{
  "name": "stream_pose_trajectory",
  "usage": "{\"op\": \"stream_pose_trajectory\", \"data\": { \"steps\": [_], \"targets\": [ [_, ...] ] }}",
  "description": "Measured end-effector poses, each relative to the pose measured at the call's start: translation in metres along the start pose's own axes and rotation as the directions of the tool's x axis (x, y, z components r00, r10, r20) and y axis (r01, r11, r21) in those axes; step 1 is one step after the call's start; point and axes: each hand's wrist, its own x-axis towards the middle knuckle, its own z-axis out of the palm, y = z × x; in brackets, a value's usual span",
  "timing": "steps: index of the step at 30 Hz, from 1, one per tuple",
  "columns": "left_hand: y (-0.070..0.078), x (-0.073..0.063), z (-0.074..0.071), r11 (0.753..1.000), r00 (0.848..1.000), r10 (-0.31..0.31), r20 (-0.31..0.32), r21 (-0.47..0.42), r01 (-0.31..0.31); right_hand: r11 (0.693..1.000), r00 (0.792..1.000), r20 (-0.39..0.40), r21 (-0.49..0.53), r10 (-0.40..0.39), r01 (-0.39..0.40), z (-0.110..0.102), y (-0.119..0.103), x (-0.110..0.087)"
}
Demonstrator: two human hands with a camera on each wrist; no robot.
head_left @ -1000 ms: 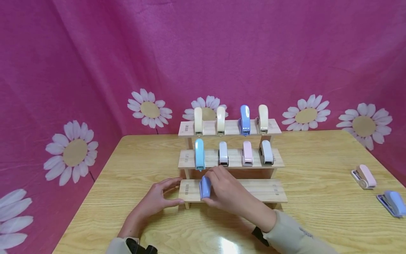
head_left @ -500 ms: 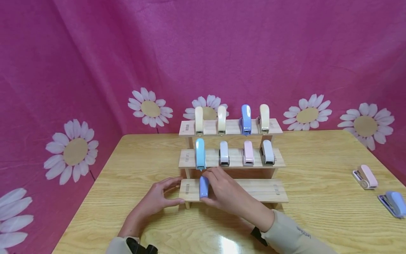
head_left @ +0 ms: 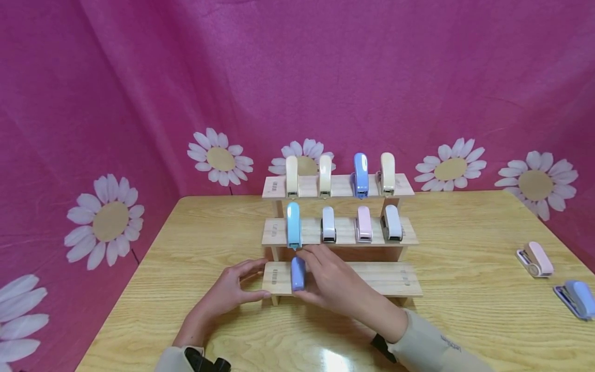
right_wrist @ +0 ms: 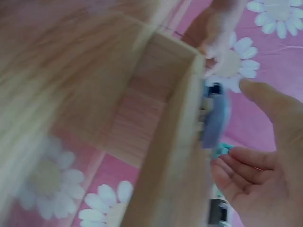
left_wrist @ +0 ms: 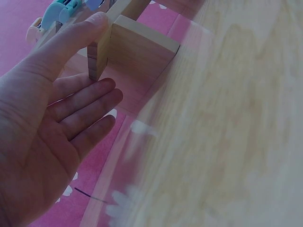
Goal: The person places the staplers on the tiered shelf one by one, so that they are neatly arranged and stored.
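A periwinkle-blue stapler point(head_left: 298, 274) stands on the bottom step of a wooden three-tier rack point(head_left: 381, 279), near its left end. My right hand point(head_left: 332, 279) is around it from the right, thumb toward its front end and fingers toward its back end. In the right wrist view, the same stapler point(right_wrist: 216, 116) shows a small gap from the thumb, and the fingers are loosely bent. My left hand point(head_left: 228, 289) spans the step's left end with thumb and fingers spread. Its thumb point(left_wrist: 97, 21) lies at the board's front corner in the left wrist view.
A sky-blue stapler point(head_left: 293, 226), a pink stapler point(head_left: 363, 225) and two pale ones fill the middle step. Cream staplers and a blue stapler point(head_left: 360, 175) stand on top. At the table's right lie a pink stapler point(head_left: 535, 259) and a blue stapler point(head_left: 576, 299).
The blue stapler on the bottom step has shifted slightly left and turned straighter under my right hand. My left hand stays at the rack's end.
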Motion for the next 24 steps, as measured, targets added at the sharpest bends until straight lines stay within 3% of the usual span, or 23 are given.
{"op": "stream_pose_trajectory", "data": {
  "steps": [5, 10, 18, 24],
  "targets": [
    [0.000, 0.002, 0.001, 1.000, 1.000, 0.006, 0.001, 0.010, -0.006, 0.998, 0.993, -0.117, 0.059, -0.023, 0.030, -0.020, 0.008, -0.004],
    [-0.001, 0.003, 0.000, 0.999, 0.999, -0.035, -0.012, 0.001, 0.035, 0.995, 0.970, -0.237, 0.079, -0.047, 0.067, -0.035, 0.026, -0.011],
    [-0.001, 0.001, 0.000, 1.000, 1.000, -0.017, -0.016, -0.001, 0.017, 0.984, 0.934, -0.354, 0.144, -0.046, 0.103, -0.062, 0.056, -0.025],
    [0.000, 0.001, 0.001, 1.000, 1.000, -0.029, -0.012, -0.002, 0.029, 0.992, 0.907, -0.419, 0.097, -0.036, 0.084, -0.083, 0.083, -0.049]
  ]
}}
